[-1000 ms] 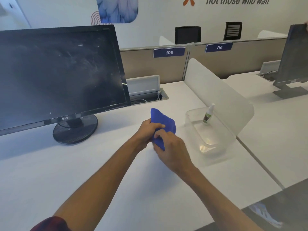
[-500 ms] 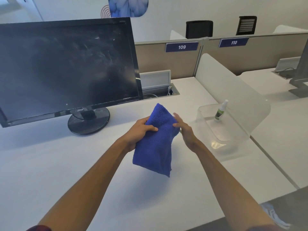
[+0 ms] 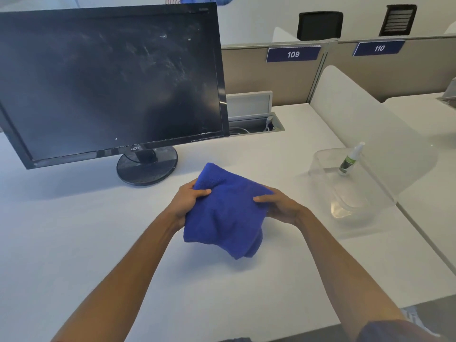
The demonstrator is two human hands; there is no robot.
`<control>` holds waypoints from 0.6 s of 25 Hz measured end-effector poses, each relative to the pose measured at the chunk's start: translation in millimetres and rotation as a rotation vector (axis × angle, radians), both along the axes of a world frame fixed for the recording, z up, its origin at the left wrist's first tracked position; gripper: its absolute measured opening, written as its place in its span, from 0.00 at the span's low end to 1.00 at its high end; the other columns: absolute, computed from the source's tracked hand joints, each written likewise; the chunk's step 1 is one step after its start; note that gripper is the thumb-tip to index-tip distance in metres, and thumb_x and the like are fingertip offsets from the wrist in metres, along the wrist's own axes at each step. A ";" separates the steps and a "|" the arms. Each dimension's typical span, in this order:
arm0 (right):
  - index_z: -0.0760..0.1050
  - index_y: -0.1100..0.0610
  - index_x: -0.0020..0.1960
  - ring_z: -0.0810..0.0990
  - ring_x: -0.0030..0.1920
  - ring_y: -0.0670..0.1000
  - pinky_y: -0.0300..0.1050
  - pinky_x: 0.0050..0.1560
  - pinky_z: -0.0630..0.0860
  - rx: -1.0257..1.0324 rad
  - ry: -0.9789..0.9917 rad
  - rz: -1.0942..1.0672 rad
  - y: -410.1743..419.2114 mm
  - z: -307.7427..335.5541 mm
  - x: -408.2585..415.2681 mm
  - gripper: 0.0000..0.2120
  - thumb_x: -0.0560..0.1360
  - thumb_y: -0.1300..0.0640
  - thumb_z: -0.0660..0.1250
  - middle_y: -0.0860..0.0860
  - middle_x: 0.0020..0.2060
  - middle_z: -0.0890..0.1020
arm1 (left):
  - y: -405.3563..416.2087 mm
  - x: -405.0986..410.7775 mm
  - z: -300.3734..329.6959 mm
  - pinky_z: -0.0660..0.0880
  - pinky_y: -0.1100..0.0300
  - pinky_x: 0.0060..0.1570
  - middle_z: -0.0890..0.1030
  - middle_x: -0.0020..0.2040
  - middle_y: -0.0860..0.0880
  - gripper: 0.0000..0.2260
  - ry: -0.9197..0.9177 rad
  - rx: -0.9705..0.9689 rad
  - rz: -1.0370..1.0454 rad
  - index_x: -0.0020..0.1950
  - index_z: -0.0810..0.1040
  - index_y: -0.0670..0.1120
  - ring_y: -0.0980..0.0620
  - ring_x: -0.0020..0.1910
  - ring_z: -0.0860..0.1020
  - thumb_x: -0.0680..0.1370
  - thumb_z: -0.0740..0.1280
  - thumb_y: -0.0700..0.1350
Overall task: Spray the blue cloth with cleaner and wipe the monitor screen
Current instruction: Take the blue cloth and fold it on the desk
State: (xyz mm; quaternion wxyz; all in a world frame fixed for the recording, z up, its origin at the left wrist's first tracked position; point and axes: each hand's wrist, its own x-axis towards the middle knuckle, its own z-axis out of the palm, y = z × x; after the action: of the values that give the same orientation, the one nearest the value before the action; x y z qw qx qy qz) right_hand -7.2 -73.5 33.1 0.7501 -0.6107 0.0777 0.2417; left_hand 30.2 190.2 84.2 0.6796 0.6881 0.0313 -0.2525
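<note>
Blue cloth hangs above the table, left hand and right hand both gripping its top edge. Spray bottle stands untouched in the clear tub; monitor screen looks smeared, so spraying and wiping remain.

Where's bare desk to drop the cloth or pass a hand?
Free: the white desk left of the blue cloth, in front of the monitor; also the strip between the monitor stand and the clear container. Crowded: right side, where the container holding the spray bottle sits against the divider.
</note>
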 end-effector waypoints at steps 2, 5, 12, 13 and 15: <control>0.76 0.55 0.67 0.79 0.63 0.58 0.54 0.60 0.78 -0.078 -0.004 -0.120 -2.6 0.9 2.4 0.23 0.73 0.59 0.73 0.54 0.63 0.81 | 0.8 -5.3 -14.8 0.79 0.56 0.45 0.85 0.53 0.48 0.12 0.037 -0.016 0.046 0.59 0.80 0.48 0.46 0.52 0.83 0.77 0.66 0.38; 0.78 0.53 0.63 0.82 0.58 0.55 0.52 0.57 0.80 -0.173 -0.016 -0.311 0.0 3.3 5.9 0.22 0.70 0.57 0.77 0.52 0.58 0.83 | -7.7 -15.5 -34.3 0.79 0.58 0.40 0.85 0.52 0.50 0.12 0.086 -0.054 0.121 0.59 0.79 0.50 0.50 0.48 0.84 0.78 0.64 0.38; 0.68 0.53 0.69 0.81 0.54 0.51 0.42 0.48 0.76 -0.463 0.030 -0.398 17.1 -10.2 4.0 0.30 0.71 0.52 0.75 0.50 0.58 0.80 | -28.1 -25.9 -64.6 0.78 0.55 0.41 0.82 0.49 0.51 0.11 0.047 0.034 0.301 0.52 0.77 0.54 0.49 0.47 0.81 0.79 0.61 0.38; 0.65 0.52 0.71 0.79 0.56 0.51 0.43 0.51 0.74 -0.531 0.021 -0.346 19.1 -8.4 1.4 0.32 0.72 0.51 0.75 0.50 0.58 0.78 | -27.5 -25.7 -68.0 0.79 0.54 0.43 0.82 0.49 0.51 0.11 0.028 0.059 0.312 0.51 0.76 0.54 0.48 0.48 0.81 0.79 0.61 0.38; 0.58 0.51 0.76 0.76 0.57 0.53 0.44 0.54 0.71 -0.632 0.010 -0.249 21.8 -5.7 -3.1 0.39 0.72 0.51 0.75 0.51 0.57 0.75 | -26.5 -25.4 -72.5 0.79 0.52 0.46 0.82 0.50 0.52 0.11 -0.004 0.098 0.329 0.53 0.76 0.53 0.48 0.49 0.81 0.79 0.60 0.38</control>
State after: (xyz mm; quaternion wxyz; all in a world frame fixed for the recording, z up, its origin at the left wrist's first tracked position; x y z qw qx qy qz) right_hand -10.3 -51.7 27.3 0.5471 -0.7976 0.2265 0.1155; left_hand 4.8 163.7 11.7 0.6775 0.7064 0.1545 -0.1349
